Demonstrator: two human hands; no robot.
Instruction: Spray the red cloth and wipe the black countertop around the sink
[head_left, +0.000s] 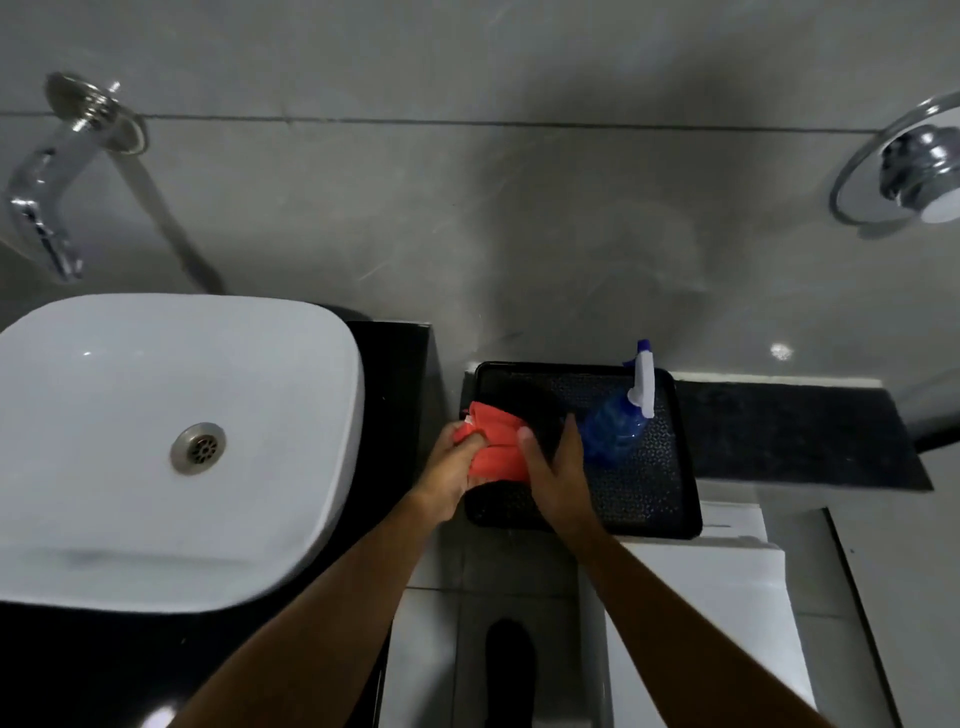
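Observation:
The red cloth is bunched between both of my hands above the left part of a black tray. My left hand grips its left side. My right hand holds its right side, thumb on top. A blue spray bottle with a white and blue trigger head lies on the tray just right of my right hand. The white sink sits on the black countertop to the left.
A chrome tap juts from the grey wall above the sink. A round chrome fitting is on the wall at upper right. The tray rests on a white cabinet. A dark ledge runs right of the tray.

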